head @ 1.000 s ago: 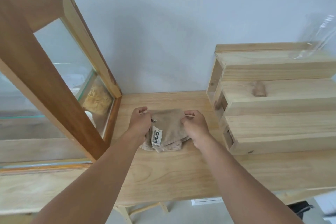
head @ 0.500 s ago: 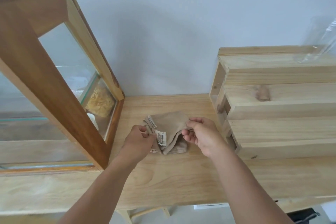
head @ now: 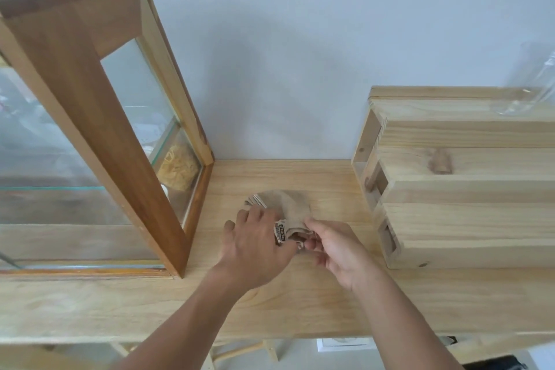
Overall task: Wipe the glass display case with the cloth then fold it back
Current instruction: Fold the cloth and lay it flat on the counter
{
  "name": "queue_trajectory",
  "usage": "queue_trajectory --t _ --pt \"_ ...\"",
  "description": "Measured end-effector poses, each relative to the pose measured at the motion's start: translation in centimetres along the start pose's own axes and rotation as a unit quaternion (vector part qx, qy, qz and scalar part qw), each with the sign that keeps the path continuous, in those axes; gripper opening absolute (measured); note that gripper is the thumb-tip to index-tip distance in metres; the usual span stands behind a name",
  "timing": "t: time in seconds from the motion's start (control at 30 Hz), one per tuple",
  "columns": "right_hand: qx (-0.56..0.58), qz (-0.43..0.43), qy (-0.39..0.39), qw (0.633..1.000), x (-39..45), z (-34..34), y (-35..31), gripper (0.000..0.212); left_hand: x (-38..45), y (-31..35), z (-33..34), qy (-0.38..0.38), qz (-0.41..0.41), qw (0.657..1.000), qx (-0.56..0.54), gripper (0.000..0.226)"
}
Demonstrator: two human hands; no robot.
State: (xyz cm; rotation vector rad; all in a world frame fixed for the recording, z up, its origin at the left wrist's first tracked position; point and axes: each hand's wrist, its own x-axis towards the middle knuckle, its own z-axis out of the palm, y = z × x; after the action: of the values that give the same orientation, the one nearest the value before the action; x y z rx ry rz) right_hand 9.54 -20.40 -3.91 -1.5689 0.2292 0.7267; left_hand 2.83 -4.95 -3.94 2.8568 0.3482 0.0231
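The right hand (head: 339, 252) has its thumb and fingertips curled in on the near right edge of the tan cloth (head: 288, 204), pinching a fold of it just beside the small printed label (head: 279, 233) that hangs from the fabric. The left hand (head: 258, 245) lies over the near left part of the cloth, palm down, its fingers bent onto the fabric; whether they close around a fold or only press on it is hidden by the back of the hand. The two hands sit close together, almost touching at the label.

The cloth is bunched in loose folds on the pale wooden tabletop (head: 270, 303), with its far part showing beyond the knuckles and a few layered edges visible at its far left corner. It lies between the display case and the stepped riser, nearer to the case.

The glass display case (head: 129, 165) stands on the left of the tabletop, a dark wood frame around clear panes, with a glass shelf inside and a yellowish fibrous bundle (head: 178, 170) behind its right-hand pane. On the right stands a stepped riser (head: 468, 189) of light pine, with a clear glass vessel (head: 534, 84) on its top step at the edge of view. A plain pale wall (head: 300, 39) runs behind everything.
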Motion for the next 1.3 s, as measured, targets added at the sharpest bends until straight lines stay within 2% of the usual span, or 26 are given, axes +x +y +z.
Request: queue_trajectory --t 0.07,0.17,0.27,0.33,0.4,0.47,0.53,0.63,0.67,0.73,0.77,0.83,0.9,0.97,1.07,1.17,1.3 --pt "0.056 -0.017 -0.022 0.998 -0.2 0.3 -0.4 0.029 -0.7 0.0 1.0 0.009 0.019 0.999 -0.026 0.077" --pt "0.111 -0.02 -0.05 0.992 -0.3 1.0 -0.8 0.033 -0.1 0.1 2.4 0.054 -0.012 0.998 -0.031 0.081" --pt "0.121 -0.016 -0.061 0.991 -0.5 1.6 -1.3 0.034 1.0 -0.3 1.9 0.099 -0.032 0.994 -0.03 0.056" --pt "0.131 -0.015 -0.068 0.989 -0.7 1.6 -1.5 0.033 1.4 -1.0 0.7 0.15 -0.017 0.988 -0.019 0.037" --pt "0.087 -0.028 -0.073 0.993 -0.7 1.2 -1.3 0.035 1.6 -1.8 -0.5 0.206 0.028 0.978 0.024 0.029" --pt "-0.004 -0.046 -0.059 0.997 -0.9 1.0 -0.7 0.034 1.6 -2.8 -0.7 0.24 0.088 0.963 0.084 0.028" --pt "-0.095 -0.048 -0.019 0.994 -1.1 0.8 0.1 0.028 0.8 -3.5 -0.5 0.22 0.133 0.958 0.127 0.028" --pt "-0.235 -0.056 0.041 0.969 -1.1 0.0 1.0 0.025 -1.0 -3.8 0.8 0.109 0.145 0.973 0.141 0.026" --pt "-0.303 -0.069 0.067 0.948 -1.1 -0.4 1.0 0.027 -1.4 -3.7 0.9 0.075 0.135 0.98 0.129 0.03" --pt "-0.455 -0.116 0.135 0.872 -1.0 -1.1 0.6 0.03 -1.5 -3.5 0.5 0.042 0.103 0.991 0.07 0.047" --pt "-0.506 -0.147 0.164 0.834 -0.8 -1.2 0.2 0.03 -1.1 -3.3 0.2 0.04 0.084 0.995 0.034 0.054" --pt "-0.547 -0.215 0.2 0.784 -0.5 -0.9 -0.8 0.025 0.2 -3.0 0.0 0.055 0.05 0.997 -0.018 0.054" --pt "-0.56 -0.28 0.192 0.755 0.3 0.1 -1.7 0.026 1.8 -2.8 0.5 0.071 0.024 0.997 -0.034 0.049" --pt "-0.58 -0.314 0.136 0.739 1.8 1.2 -2.1 0.036 3.1 -2.5 1.4 0.032 0.022 0.999 -0.019 0.052" --pt "-0.634 -0.291 0.063 0.714 4.4 2.3 -1.3 0.049 4.1 -2.0 2.8 -0.056 0.032 0.998 0.027 0.06" --pt "-0.671 -0.255 0.062 0.694 6.3 1.8 0.0 0.058 4.7 -1.7 3.3 -0.095 0.031 0.993 0.064 0.068" --pt "-0.689 -0.257 0.07 0.674 7.4 0.8 -0.1 0.059 5.9 -2.7 3.1 -0.122 0.021 0.989 0.086 0.081"
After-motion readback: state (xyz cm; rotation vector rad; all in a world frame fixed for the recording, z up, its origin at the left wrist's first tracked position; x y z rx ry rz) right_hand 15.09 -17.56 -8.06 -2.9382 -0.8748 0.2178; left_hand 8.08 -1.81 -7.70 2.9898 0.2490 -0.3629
